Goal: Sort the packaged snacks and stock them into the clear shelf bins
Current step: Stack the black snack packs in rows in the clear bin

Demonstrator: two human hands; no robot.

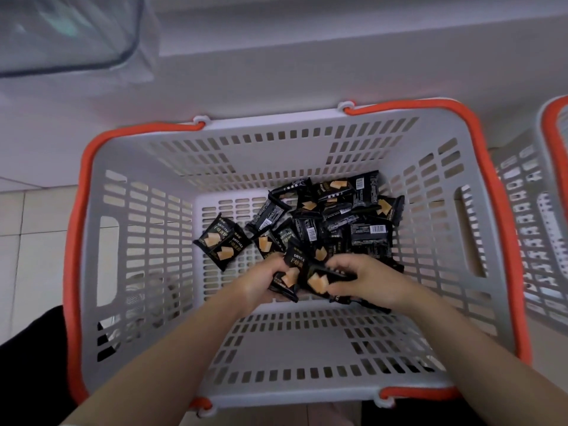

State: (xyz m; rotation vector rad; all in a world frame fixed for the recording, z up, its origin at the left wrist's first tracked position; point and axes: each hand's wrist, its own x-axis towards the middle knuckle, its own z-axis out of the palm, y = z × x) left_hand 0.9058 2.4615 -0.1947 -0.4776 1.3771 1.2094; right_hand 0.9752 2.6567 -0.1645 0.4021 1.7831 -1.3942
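Both hands are down inside the grey basket (172, 302), working at the near edge of a pile of black snack packets (335, 222). Her left hand (261, 281) has its fingers curled round a packet (287, 276) printed with a pale cake picture, holding it against the palm. Beside it, the right hand (365, 281) pinches another packet (318, 281) between curled fingers and thumb, and the two packets touch in the middle. More of the same black packets lie heaped across the basket floor toward the far right corner, some face up with the gold lettering, some showing barcodes. One pair of packets (219, 241) lies apart, nearer the left wall. Orange handles (76, 210) run along the basket's rim. A second basket (534, 192) of the same kind stands just beside it on the right. A clear bin (70, 35) shows blurred at the upper left, on a white shelf (307, 38).
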